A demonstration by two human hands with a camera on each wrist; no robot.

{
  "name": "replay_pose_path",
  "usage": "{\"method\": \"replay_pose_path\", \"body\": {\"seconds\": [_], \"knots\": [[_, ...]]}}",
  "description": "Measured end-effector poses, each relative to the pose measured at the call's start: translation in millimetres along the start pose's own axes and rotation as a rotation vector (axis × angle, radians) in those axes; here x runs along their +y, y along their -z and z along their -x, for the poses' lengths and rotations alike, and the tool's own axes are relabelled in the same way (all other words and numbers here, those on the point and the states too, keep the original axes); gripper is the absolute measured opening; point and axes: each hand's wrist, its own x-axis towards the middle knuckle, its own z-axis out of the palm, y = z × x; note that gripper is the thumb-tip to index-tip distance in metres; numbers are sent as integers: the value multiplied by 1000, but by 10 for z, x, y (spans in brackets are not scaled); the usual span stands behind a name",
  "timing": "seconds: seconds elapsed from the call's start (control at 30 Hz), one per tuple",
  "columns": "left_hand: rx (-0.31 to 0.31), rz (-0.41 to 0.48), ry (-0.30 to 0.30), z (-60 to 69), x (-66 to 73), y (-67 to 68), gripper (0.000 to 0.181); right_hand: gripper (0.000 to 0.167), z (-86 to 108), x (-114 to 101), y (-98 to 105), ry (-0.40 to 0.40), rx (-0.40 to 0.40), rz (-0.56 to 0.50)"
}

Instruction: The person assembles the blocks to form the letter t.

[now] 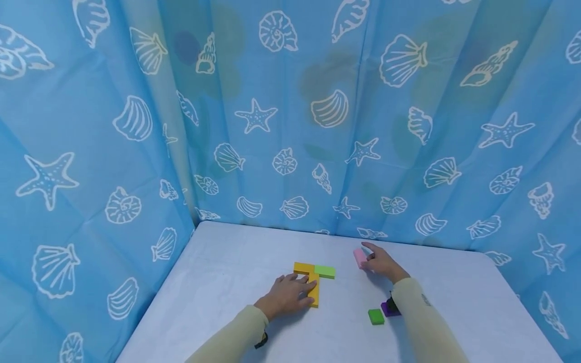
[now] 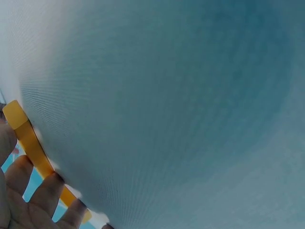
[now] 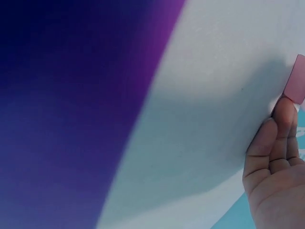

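My left hand (image 1: 287,297) rests with spread fingers on an upright-running yellow block (image 1: 314,297). A second yellow block (image 1: 303,267) and a light green block (image 1: 325,271) lie across its far end. In the left wrist view, fingers (image 2: 45,191) line the side of a yellow block (image 2: 33,148). My right hand (image 1: 383,263) is at a pink block (image 1: 359,258), index finger extended past its far end. The right wrist view has a fingertip against the pink block (image 3: 295,81); the thumb's contact is hard to make out.
A green block (image 1: 375,316) lies near my right forearm, beside a purple block (image 1: 388,309) partly hidden by the wrist. The white table (image 1: 227,262) ends at a blue shell-patterned curtain (image 1: 290,136) at the back and left.
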Motion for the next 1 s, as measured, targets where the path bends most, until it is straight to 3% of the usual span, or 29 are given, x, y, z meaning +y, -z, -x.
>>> {"method": "replay_pose_path", "body": {"seconds": [0.17, 0.33, 0.7, 1.0], "knots": [[3, -6, 3, 7, -6, 12, 55, 67, 39, -82, -35, 24, -30, 36], [3, -8, 4, 3, 0, -11, 55, 64, 39, -47, -67, -25, -24, 6], [-2, -3, -3, -2, 27, -27, 55, 62, 44, -8, -18, -49, -32, -32], [8, -24, 1, -6, 5, -15, 55, 58, 16, -88, -28, -30, 3, 10]]}}
